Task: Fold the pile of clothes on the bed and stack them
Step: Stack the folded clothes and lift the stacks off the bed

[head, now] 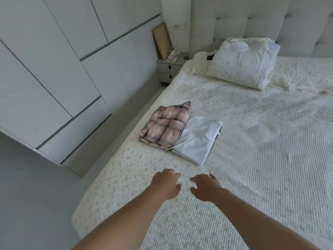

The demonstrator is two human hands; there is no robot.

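Now both hands are stretched forward over the bed (252, 159), and neither holds anything. The left hand (166, 184) has its fingers loosely spread and a little bent, and the right hand (205, 186) is the same, with the fingers relaxed and pointing toward the left one. The two hands are near each other but apart, with a small gap of white textured bedspread between them. I cannot tell if they touch the cover or are just above it.

Beyond the fingertips, a bit farther up the bed, lie the folded clothes. The folded plaid shirt (166, 128), pink with dark lines, is ahead of the left hand, close to the left edge of the bed. It rests on another folded beige piece, of which only the edge shows. Just beside it, touching it on the right, is the folded white garment (197, 139), ahead of the gap between the hands.

Far beyond the hands, at the padded headboard (270, 24), a flowered pillow (241, 67) lies on the bed. To the left of it stands a small nightstand (168, 68), and white wardrobe doors (54, 60) fill the left side.
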